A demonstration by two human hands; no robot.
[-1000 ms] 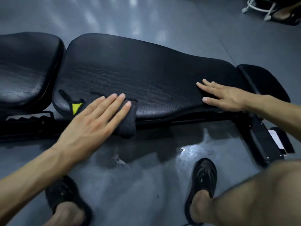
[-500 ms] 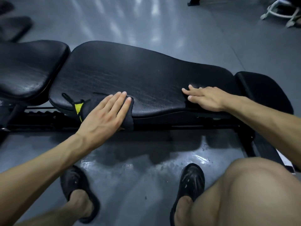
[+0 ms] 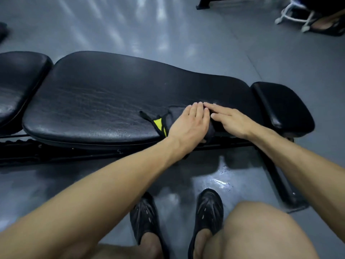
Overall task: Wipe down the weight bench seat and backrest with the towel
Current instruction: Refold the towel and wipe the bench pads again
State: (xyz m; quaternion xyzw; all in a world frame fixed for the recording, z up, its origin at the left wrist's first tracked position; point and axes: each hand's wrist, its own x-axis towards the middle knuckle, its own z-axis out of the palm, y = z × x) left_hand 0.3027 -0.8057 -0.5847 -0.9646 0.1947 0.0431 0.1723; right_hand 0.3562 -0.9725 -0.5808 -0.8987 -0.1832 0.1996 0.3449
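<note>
1. Left hand point(image 3: 190, 122) flat on the dark towel point(image 3: 172, 116), fingers straight and together, pressing it onto the near edge of the long black backrest point(image 3: 112, 98).
2. Towel mostly hidden under that hand; a yellow tag with a black loop point(image 3: 158, 123) sticking out to the left, a fold hanging over the pad's front edge.
3. Right hand point(image 3: 231, 120) flat on the backrest just beside the left (fingertips touching or nearly so), fingers straight, holding nothing.
4. Seat pad point(image 3: 16, 85) at far left, a small end pad point(image 3: 280, 103) at far right.
5. Below: black bench frame point(image 3: 56, 152), grey floor point(image 3: 168, 25) with a wet patch point(image 3: 220, 180), two black shoes point(image 3: 209, 212), a bare knee point(image 3: 261, 230).
</note>
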